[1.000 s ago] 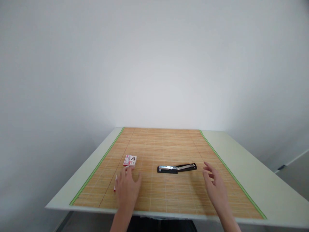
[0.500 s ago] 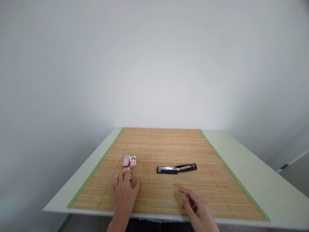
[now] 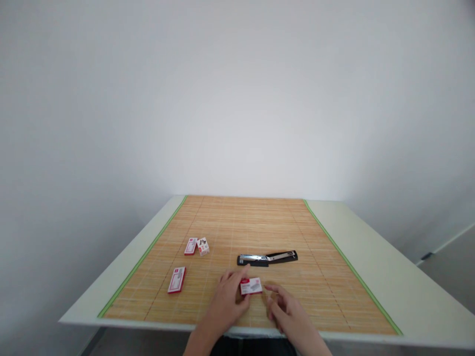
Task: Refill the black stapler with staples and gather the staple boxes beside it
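Observation:
My left hand (image 3: 227, 304) holds a small red-and-white staple box (image 3: 251, 286) just above the bamboo mat (image 3: 245, 232), near its front edge. My right hand (image 3: 287, 311) hovers right beside the box with fingers apart, holding nothing. A black stapler (image 3: 267, 258), swung open flat, lies on the mat just beyond the held box. Another red-and-white box (image 3: 176, 280) lies flat at the left. Two more small boxes (image 3: 196, 245) sit together farther back on the left.
The mat has green side edges and covers most of a pale table (image 3: 389, 277). White walls stand close behind and to the left. A strip of floor (image 3: 452, 267) shows at the right.
My left hand moved from the left boxes to the middle, carrying one staple box and uncovering another box on the mat. My right hand moved left and closer to meet it.

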Demonstrator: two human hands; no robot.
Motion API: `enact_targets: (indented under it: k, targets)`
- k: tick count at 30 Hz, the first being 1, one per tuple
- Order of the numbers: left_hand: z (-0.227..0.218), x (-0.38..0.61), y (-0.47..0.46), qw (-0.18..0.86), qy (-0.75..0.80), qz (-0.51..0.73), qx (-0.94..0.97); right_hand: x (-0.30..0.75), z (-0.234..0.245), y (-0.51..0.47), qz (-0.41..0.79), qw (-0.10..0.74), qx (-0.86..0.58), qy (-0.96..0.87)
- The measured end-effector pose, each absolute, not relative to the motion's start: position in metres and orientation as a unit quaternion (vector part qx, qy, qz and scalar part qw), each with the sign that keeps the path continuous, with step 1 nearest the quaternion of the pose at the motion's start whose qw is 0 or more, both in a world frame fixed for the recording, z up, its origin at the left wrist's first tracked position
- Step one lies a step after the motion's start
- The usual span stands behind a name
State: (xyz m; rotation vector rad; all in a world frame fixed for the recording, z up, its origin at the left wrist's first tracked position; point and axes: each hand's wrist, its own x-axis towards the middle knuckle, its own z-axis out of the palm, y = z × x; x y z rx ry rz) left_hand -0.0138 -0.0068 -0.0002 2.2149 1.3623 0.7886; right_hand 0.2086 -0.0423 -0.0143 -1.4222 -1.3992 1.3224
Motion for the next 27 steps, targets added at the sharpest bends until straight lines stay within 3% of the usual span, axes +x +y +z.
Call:
enact_targets:
  k: [4, 10, 15, 20, 27]
  targets:
    - [0.006, 0.008, 0.003, 0.267, 0.453, 0.293, 0.798, 0.211, -0.016, -0.033, 0.600, 0.356, -0.539, -0.472]
    - [0.006, 0.015, 0.009, 0.272, 0.436, 0.283, 0.810, 0.243, 0.012, -0.040, 0.697, 0.337, -0.503, -0.385]
    - [0.006, -0.004, 0.007, 0.241, 0.471, 0.267, 0.806, 0.268, 0.013, -0.032, 0.508, 0.338, -0.618, -0.496]
    - [0.005, -0.017, 0.007, 0.237, 0.472, 0.269, 0.805, 0.240, 0.019, -0.022, 0.313, 0.245, -0.601, -0.693]
    - [0.004, -0.023, 0.008, 0.249, 0.472, 0.287, 0.796, 0.245, 0.034, -0.014, 0.251, 0.161, -0.611, -0.733]
